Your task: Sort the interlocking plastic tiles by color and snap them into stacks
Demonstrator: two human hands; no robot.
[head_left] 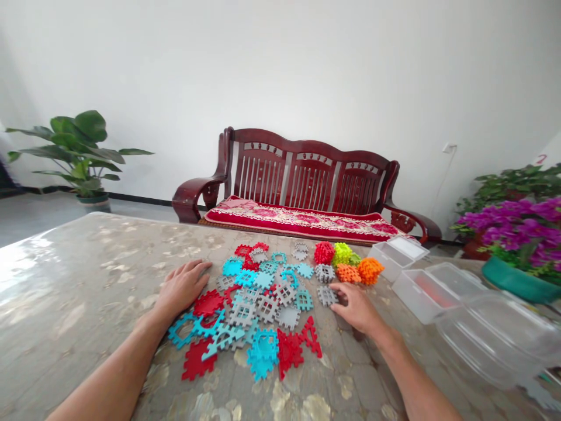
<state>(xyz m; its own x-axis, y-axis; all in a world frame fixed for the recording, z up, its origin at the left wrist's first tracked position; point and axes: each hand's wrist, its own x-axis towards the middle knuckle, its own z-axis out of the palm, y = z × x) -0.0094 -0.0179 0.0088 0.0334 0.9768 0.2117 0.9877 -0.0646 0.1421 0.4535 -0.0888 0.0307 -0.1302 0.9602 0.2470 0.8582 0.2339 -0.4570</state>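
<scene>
My left hand (pixel 186 285) lies flat on the table, fingers stretched out, left of a loose heap of interlocking plastic tiles. At the heap's right side, my right hand (pixel 357 305) has its thumb and finger at the right edge of a grey interlocking tile (pixel 326 296). Just behind that tile is a grey stack of tiles (pixel 325 272). The heap mixes red tiles (pixel 208 303), bright blue tiles (pixel 263 351), pale teal tiles (pixel 223 338) and grey window-frame tiles (pixel 242 312). Several tiles overlap.
Sorted stacks stand behind my right hand: red (pixel 324 253), yellow-green (pixel 342 254) and orange (pixel 370 271). Clear plastic boxes (pixel 427 298) and a transparent lid (pixel 495 339) lie at the right, near a flowerpot (pixel 517 278). A wooden bench (pixel 307 169) stands beyond the table (pixel 96 280).
</scene>
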